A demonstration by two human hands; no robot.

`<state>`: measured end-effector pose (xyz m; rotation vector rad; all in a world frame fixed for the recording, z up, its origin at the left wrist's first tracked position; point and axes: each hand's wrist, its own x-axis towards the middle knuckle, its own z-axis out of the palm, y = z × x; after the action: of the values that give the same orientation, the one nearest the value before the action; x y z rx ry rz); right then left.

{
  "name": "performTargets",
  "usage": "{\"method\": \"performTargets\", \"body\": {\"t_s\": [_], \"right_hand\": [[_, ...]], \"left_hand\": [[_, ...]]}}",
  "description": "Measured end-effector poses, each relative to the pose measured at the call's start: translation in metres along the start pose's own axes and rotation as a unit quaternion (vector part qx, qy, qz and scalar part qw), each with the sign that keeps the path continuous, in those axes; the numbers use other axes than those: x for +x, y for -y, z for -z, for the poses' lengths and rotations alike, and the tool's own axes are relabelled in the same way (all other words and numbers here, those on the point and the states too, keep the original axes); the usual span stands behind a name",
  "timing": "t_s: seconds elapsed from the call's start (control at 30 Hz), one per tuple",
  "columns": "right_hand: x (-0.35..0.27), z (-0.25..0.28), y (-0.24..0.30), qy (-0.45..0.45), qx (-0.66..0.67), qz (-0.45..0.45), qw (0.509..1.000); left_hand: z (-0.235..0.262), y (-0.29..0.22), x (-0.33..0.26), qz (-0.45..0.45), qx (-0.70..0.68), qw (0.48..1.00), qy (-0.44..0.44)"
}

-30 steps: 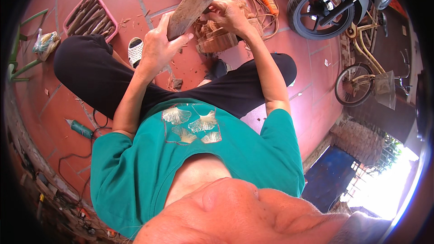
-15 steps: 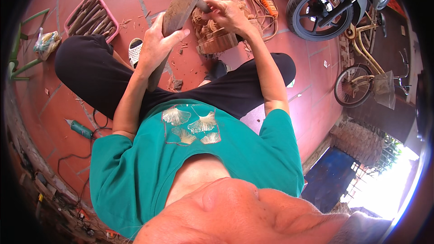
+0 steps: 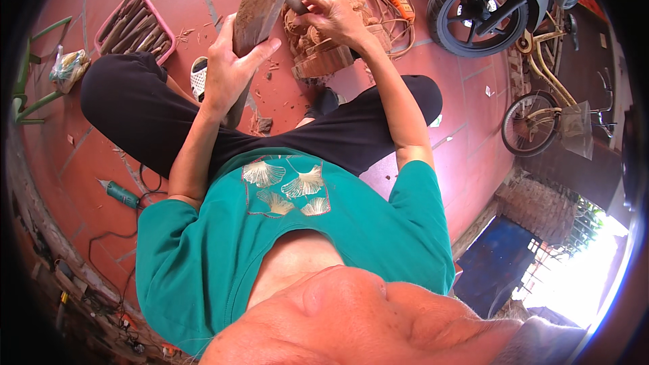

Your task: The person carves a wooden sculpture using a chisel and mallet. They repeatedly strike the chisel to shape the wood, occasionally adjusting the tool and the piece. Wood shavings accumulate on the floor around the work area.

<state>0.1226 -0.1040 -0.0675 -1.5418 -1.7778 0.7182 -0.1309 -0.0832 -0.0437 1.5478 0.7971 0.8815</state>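
Note:
A long grey-brown wooden bar (image 3: pixel 265 1) slants up from between my legs, its upper end cut off by the top of the view. My left hand (image 3: pixel 230 71) is wrapped round it, thumb on the right side. The fingers of my right hand (image 3: pixel 332 19) are closed on a short dark rod-like piece (image 3: pixel 296 3), which meets or lies close to the bar's right edge; its kind is not clear. Just beyond that hand, a carved wooden piece (image 3: pixel 323 59) with rounded relief sits on the floor, partly hidden by the hand and bar.
A pink basket (image 3: pixel 173 42) of dark-handled tools stands at far left, by a green stool frame (image 3: pixel 40 109) and a plastic bag (image 3: pixel 67 67). A green power tool (image 3: pixel 120 192) lies left. An orange power strip (image 3: pixel 397 1), motorbike wheel (image 3: pixel 439 20) and bicycle (image 3: pixel 531 122) are to the right.
The bar has shifted slightly left and upward in view, with both hands moving a little along with it. Both hands keep their holds.

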Motion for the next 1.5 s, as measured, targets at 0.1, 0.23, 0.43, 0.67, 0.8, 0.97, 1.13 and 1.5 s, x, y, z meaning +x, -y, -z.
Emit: {"method": "performTargets", "body": {"t_s": [0.1, 0.23, 0.43, 0.67, 0.8, 0.97, 1.13, 1.5], "right_hand": [[0.003, -0.002, 0.001, 0.022, 0.002, -0.009, 1.000], [0.003, 0.002, 0.003, 0.032, -0.019, -0.036, 0.999], [0.011, 0.000, -0.003, 0.082, -0.026, -0.058, 0.995], [0.013, -0.009, -0.005, 0.036, -0.056, 0.034, 0.997], [0.016, -0.004, -0.005, 0.044, -0.069, 0.003, 0.997], [0.007, 0.011, -0.022, -0.024, 0.017, -0.062, 0.998], [-0.002, 0.021, -0.020, -0.089, 0.011, -0.077, 0.993], [-0.002, 0.028, -0.005, -0.092, 0.076, -0.084, 0.989]], "left_hand": [[-0.001, 0.000, 0.000, -0.020, 0.007, 1.000, -0.015], [0.000, 0.008, 0.006, 0.024, 0.063, 0.998, 0.020], [0.007, 0.011, 0.007, 0.088, -0.069, 0.994, 0.022], [0.010, 0.014, 0.010, 0.044, 0.051, 0.998, -0.006], [0.011, 0.032, 0.009, 0.032, 0.055, 0.998, 0.029], [0.013, 0.022, 0.008, 0.044, -0.031, 0.998, 0.013], [0.015, 0.022, 0.010, 0.071, -0.079, 0.994, -0.001], [0.013, 0.025, 0.011, 0.084, -0.099, 0.991, -0.009]]}}
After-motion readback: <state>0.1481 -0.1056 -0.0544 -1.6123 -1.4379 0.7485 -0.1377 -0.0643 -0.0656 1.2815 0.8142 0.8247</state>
